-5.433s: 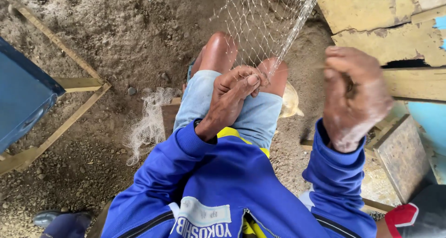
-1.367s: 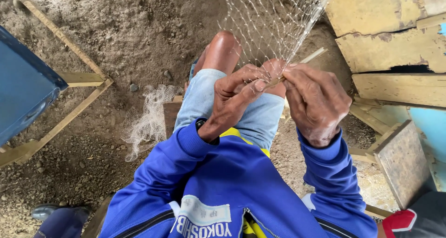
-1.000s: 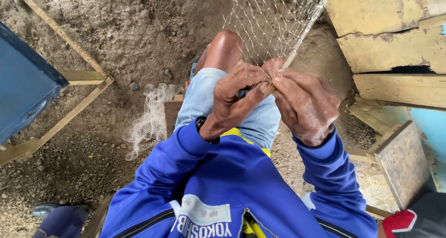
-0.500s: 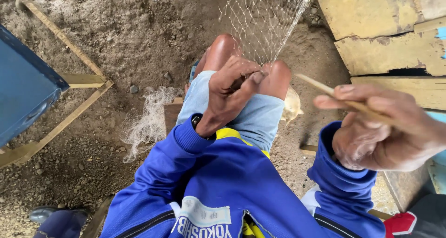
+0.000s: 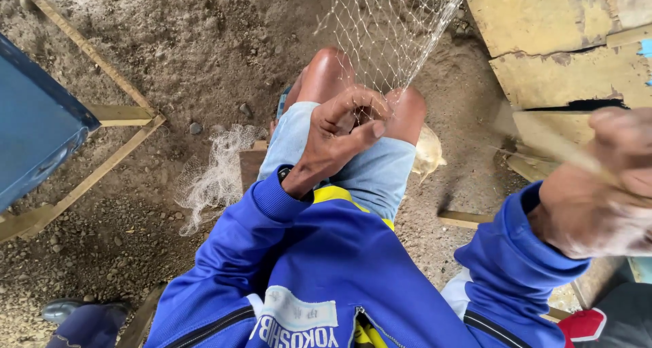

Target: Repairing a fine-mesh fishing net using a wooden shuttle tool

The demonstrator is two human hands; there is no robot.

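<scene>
Swung further out to three o'clock since half a second ago: right hand (image 5: 598, 185), blurred, fingers curled round a thin pale netting needle (image 5: 543, 144), seemingly drawing twine taut. Left hand (image 5: 343, 134) at centre over bare knees (image 5: 370, 90), thumb and fingers pinching the lower edge of a fine fishing net (image 5: 387, 35) that rises towards twelve o'clock. Loose heap of netting (image 5: 217, 178) on dirt at nine o'clock. Judged mid-mend, one knot being tightened; much mesh apparently left.

White rectangular chest label (image 5: 294, 313), partly cropped.
</scene>
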